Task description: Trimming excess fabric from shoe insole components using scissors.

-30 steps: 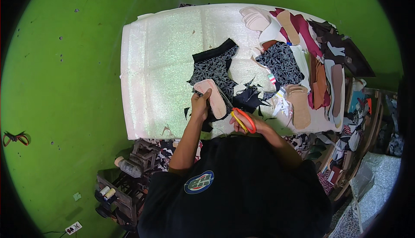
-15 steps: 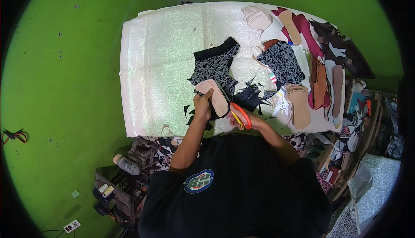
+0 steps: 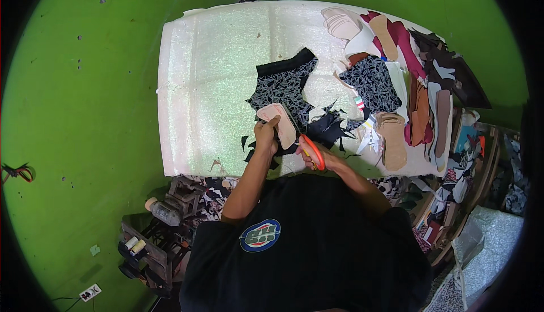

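my left hand pinches a flat, pale beige, sole-shaped piece, thumb on top, over the near part of a black fabric with grey line patterning on the whitish, glittery tabletop. my right hand curls around orange-and-yellow-handled scissors, just beside the piece's near right edge.

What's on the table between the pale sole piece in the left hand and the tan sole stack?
Head view: right of the pale sole piece lie black fabric scraps, then white scraps beside the tan sole stack.
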A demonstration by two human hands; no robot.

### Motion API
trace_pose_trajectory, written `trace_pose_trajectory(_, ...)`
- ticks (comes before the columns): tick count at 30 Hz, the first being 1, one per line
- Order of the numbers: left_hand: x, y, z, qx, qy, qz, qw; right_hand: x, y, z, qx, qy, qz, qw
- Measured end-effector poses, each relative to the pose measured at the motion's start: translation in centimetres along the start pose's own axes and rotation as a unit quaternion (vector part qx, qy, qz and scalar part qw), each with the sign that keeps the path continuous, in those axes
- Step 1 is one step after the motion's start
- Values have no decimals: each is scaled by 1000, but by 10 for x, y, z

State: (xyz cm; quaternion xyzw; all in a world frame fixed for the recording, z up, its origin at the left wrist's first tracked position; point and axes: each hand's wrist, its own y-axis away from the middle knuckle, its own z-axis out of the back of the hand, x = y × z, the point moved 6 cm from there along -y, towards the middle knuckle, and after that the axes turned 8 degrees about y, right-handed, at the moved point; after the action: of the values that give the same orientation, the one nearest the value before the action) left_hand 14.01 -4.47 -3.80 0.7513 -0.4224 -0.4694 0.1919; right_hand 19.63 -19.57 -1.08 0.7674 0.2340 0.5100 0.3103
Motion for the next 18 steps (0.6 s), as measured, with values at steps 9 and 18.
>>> trace_pose_trajectory(9,-1,4,-4,-2,11,-5,1000,-6,-5,0,9,-42,-30,999)
trace_pose_trajectory(18,-3,3,-4,4,22,-22,1000,-4,-5,0,-3,2,-11,1000)
